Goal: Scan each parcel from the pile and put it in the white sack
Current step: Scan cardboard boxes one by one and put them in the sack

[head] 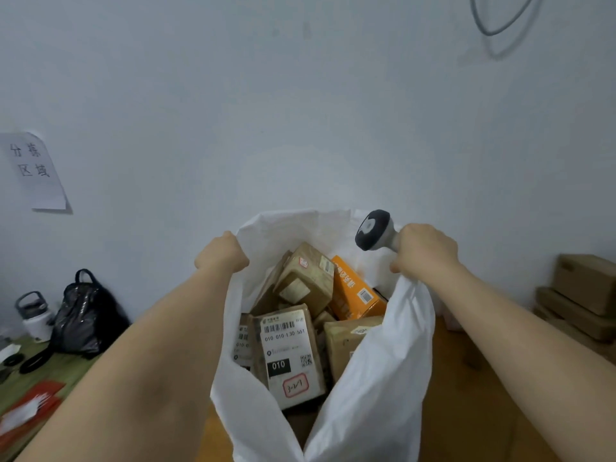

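Observation:
The white sack [376, 378] stands open in front of me, against the wall. My left hand [222, 253] grips its left rim. My right hand [423, 250] holds the grey barcode scanner [373, 230] and also pinches the sack's right rim. Inside lie several parcels: a brown box with a white label marked 010 [288, 358], a taller brown box [308, 278] behind it, an orange box [355, 295] at the right, and another brown box [346, 345] at the front right.
A black bag [85, 315] and a white bottle [35, 316] stand on a green table at the left, with red and white packets [30, 408] near its front. Stacked cardboard boxes [583, 295] sit at the right. A paper sign [36, 171] hangs on the wall.

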